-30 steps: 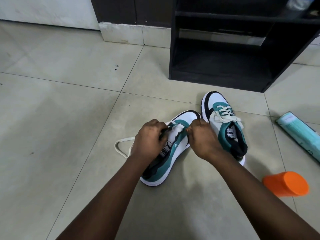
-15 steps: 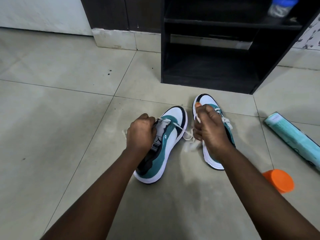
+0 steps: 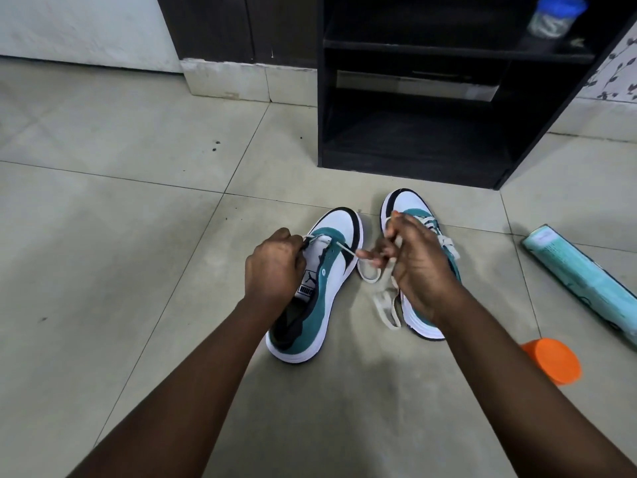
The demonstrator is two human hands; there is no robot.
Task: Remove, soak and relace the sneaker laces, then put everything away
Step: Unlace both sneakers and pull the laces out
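1. Lace (image 3: 348, 250): a white cord running taut from the top eyelets of the left sneaker (image 3: 322, 288), which lies on the floor tiles (image 3: 103, 236); its slack hangs in loops below the right hand.
2. Left hand (image 3: 274, 267): grip curled and pinching the lace at the tongue edge, steadying the shoe.
3. Right hand (image 3: 418, 267): grip pinching the gathered lace, held above the right sneaker (image 3: 406, 205), which remains laced.
4. Likely faults: a hard pull could jam the lace tip in an eyelet or drag the shoe sideways; the hanging loops may knot or snag on the neighbouring shoe.
5. Orange cup (image 3: 551, 360): lies near the right forearm, where an elbow sweep might knock it.
6. Teal packet (image 3: 582, 281): on the floor, farther right, well apart.
7. Black shelf unit (image 3: 413, 160): stands beyond the shoes; a blue-lidded jar (image 3: 555, 17) sits on its upper shelf.
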